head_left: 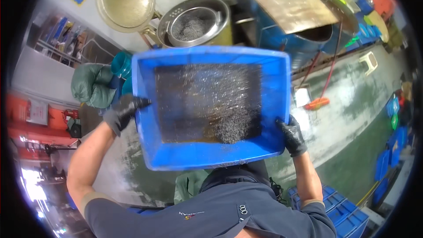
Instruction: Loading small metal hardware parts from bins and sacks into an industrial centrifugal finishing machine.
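A blue rectangular plastic bin [198,153] hangs in front of my body, held by its two short sides. Small shiny metal pieces [235,121] lie over its dark bottom, thickest toward the right; they are too small to name. My left hand [125,112], in a black glove, grips the left wall with its fingers over the rim. Also black-gloved, my right hand [292,137] is closed on the right wall near the lower corner. Just past the bin's far edge stands a round metal drum [217,16] with a basket inside, holding similar small metal pieces [190,27].
The drum's round lid [125,1] stands raised on the left. At the back right, a flat board [293,8] partly covers a blue barrel [288,46]. Stacked blue crates [339,209] are by my right side. A white stool [369,63] and green sacks [91,86] stand farther off.
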The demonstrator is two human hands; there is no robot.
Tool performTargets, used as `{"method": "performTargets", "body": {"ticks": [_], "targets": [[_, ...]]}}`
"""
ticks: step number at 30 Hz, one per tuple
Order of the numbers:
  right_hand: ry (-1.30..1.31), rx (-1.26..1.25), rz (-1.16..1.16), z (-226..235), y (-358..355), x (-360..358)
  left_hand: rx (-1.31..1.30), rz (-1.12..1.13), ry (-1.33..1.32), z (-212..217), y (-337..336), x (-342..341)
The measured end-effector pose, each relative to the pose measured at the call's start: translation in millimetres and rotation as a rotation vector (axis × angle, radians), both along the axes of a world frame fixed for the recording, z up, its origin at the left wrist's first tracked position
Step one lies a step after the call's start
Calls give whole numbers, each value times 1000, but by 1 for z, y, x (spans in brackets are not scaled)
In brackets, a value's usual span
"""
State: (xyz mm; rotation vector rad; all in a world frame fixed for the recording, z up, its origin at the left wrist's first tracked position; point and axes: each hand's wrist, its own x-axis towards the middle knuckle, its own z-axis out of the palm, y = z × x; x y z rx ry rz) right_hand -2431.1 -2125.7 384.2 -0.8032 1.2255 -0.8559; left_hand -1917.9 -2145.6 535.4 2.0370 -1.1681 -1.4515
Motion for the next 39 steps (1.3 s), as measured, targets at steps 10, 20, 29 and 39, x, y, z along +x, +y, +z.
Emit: {"method": "performTargets", "body": {"ticks": [10, 20, 29, 39], "targets": [[103, -416, -23, 37, -87, 30, -621, 98, -231, -23, -85, 20], [-144, -371, 41, -61, -263, 170, -1053, 16, 130, 99, -303, 103], [-405, -245, 112, -274, -313, 43, -1304, -359, -797, 106, -551, 134], [631, -308, -539, -376, -410, -105, -1094, -344, -1265, 60, -685, 92]]}}
